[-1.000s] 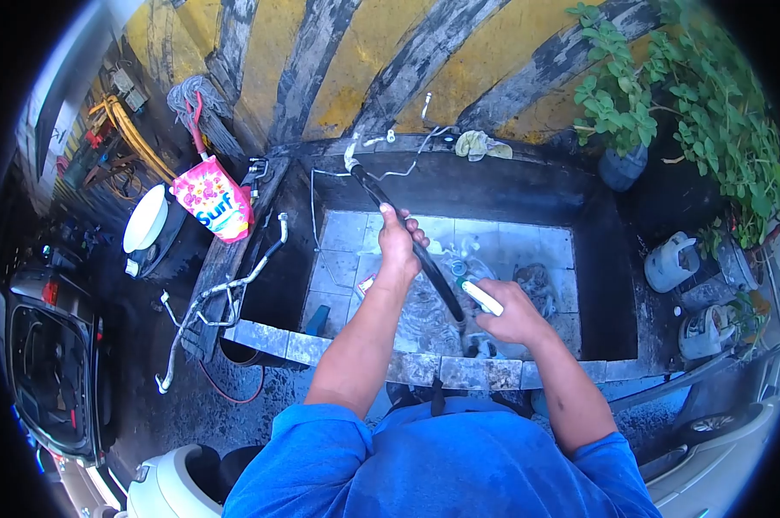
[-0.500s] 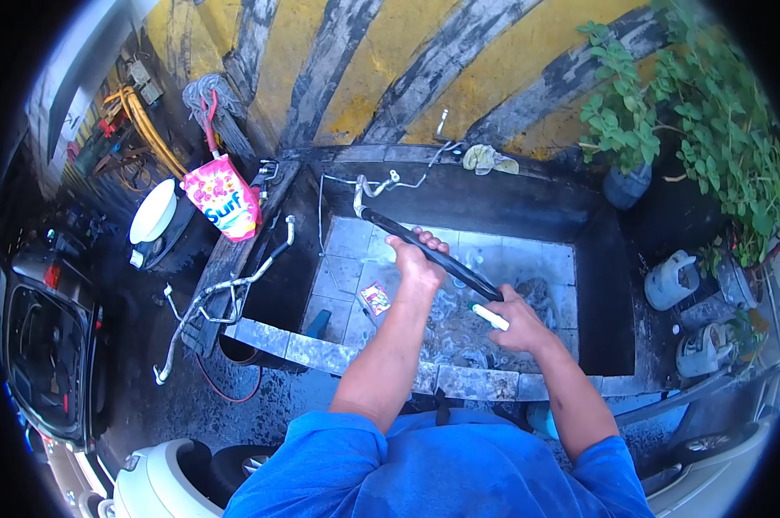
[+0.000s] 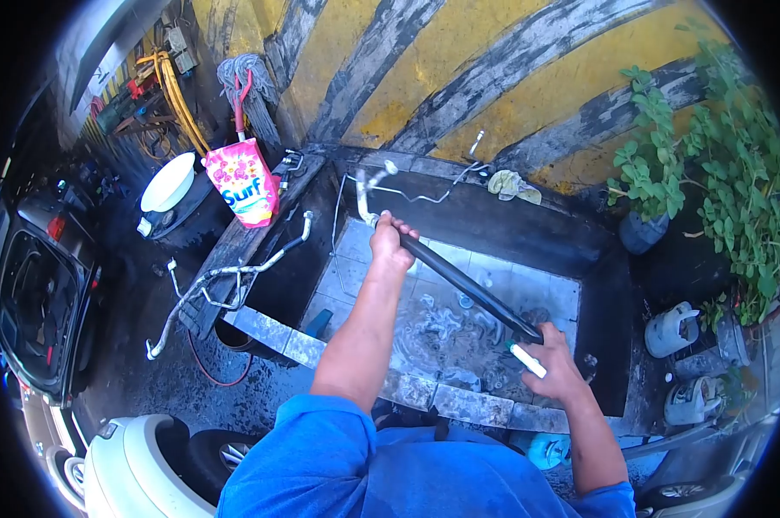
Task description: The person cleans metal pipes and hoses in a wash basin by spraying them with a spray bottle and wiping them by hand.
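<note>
A black hose (image 3: 472, 289) slants over the basin, with a bent silvery metal fitting (image 3: 363, 194) at its upper left end. My left hand (image 3: 392, 242) is closed round the hose just below that fitting. At the lower right end my right hand (image 3: 554, 363) is closed on the hose and on a white handle with a green end (image 3: 528, 360), perhaps a brush; its working part is hidden. Below the hose, cloudy, foamy water (image 3: 446, 332) lies on the tiled floor of the basin (image 3: 562, 293).
A pink Surf detergent bag (image 3: 241, 183) and bent metal pipes (image 3: 234, 276) rest on a wooden plank at the left. A cloth (image 3: 514, 187) lies on the back rim. Plants (image 3: 653, 173) and grey jugs (image 3: 671, 330) stand to the right. Cars are parked at lower left.
My left hand has slid up the hose to near the metal fitting. My right hand has moved down and right in view. The small packet in the basin is now hidden behind my left arm.
</note>
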Available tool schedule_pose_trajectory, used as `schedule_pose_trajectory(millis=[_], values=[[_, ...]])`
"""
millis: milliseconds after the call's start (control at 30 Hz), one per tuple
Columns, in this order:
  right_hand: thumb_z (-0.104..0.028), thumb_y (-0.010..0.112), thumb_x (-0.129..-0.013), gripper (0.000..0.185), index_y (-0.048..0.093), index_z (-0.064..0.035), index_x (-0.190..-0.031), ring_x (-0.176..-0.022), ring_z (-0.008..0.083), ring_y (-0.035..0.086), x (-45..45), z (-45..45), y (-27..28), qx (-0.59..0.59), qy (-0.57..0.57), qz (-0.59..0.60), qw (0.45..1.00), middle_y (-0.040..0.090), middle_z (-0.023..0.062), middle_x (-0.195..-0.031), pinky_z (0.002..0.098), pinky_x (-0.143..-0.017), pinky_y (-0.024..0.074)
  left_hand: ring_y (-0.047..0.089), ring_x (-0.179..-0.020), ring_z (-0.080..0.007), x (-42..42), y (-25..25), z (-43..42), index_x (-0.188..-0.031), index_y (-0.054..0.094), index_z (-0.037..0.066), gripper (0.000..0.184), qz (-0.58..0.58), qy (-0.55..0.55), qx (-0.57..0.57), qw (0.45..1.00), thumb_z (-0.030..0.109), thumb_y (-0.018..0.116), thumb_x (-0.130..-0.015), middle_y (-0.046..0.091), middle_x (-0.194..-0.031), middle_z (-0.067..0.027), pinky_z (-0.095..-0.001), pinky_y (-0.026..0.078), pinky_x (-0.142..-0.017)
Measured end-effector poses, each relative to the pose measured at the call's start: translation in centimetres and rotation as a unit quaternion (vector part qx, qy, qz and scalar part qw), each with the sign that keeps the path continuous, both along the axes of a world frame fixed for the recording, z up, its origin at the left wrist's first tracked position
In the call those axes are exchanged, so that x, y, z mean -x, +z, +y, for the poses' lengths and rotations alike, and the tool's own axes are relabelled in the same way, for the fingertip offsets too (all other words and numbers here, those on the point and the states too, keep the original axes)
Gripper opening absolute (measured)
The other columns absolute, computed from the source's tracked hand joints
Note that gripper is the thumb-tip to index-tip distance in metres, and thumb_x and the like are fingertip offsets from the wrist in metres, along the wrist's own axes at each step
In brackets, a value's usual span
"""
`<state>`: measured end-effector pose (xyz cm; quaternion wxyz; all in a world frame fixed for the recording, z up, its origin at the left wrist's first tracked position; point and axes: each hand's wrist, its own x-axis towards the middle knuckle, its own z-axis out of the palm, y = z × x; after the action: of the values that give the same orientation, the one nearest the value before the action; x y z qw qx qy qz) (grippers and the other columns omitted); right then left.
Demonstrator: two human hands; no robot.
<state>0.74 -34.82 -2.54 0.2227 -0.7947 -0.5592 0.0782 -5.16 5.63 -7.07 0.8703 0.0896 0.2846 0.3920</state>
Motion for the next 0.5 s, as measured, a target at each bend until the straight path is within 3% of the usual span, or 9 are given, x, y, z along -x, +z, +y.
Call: schedule_pose_trajectory(millis=[167,333,500], values=[[-0.015,0.074,-0.063,0.047,0.077,-0.0101,-0.11,-0.116,0.0424,0.052,-0.5,-0.2,2.4,0.049,-0.003,-0.028,0.998,0.054,0.0259,-0.122,0.0482,-0.101,0.0402,0.045,-0.058,-0.0131,0.2,-1.1,0.8,-0.084,0.049,0.011,0.023,0.007,0.012,0.003,1.0,0.019,0.054,-0.105,0.046,-0.068,0.0,-0.0325,0.047,-0.055],[-0.014,0.074,-0.064,0.043,0.078,-0.009,-0.106,-0.111,0.0398,0.052,-1.6,1.8,3.0,0.083,0.001,-0.084,0.993,0.055,0.0228,-0.113,0.0465,-0.097,0.0411,0.047,-0.059,-0.0159,-0.2,-3.7,-6.1,-0.089,0.046,0.009,0.018,0.059,-0.038,0.084,0.994,0.015,0.051,-0.105,0.046,-0.068,-0.0013,-0.0316,0.05,-0.057],[-0.014,0.072,-0.066,0.037,0.079,-0.0079,-0.102,-0.11,0.0376,0.053,-1.5,5.3,1.6,0.132,0.02,-0.109,0.985,0.054,0.0212,-0.109,0.0453,-0.097,0.0412,0.047,-0.06,-0.0172,-0.7,-5.1,-10.2,-0.081,0.047,0.01,0.032,0.02,-0.006,0.136,0.991,0.026,0.044,-0.108,0.045,-0.068,-0.002,-0.0345,0.05,-0.061]])
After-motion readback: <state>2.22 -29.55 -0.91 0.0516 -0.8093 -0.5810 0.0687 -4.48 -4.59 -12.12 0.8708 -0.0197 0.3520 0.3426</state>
